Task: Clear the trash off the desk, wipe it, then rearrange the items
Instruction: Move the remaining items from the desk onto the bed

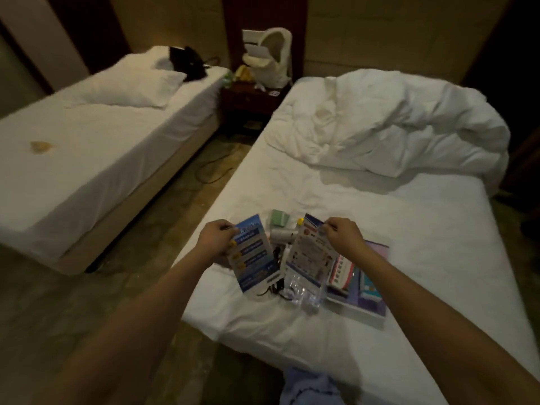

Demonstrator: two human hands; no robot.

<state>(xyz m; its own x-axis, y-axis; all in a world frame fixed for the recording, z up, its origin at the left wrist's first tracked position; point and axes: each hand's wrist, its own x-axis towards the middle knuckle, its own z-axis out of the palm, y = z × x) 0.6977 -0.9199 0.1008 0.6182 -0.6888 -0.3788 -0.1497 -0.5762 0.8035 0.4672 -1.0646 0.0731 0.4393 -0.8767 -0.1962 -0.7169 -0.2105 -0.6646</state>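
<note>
Blue leaflet (253, 252) and pale leaflet (309, 252) in pinching hands (217, 233)

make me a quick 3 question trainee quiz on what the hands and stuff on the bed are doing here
1. True or false: the left hand holds a blue leaflet.
2. What does the right hand pinch? A) a white leaflet B) a green box C) a pillow
3. Fill in: the green box lies on the ___ behind the leaflets.

Key: 1 true. 2 A, the white leaflet. 3 bed.
</note>
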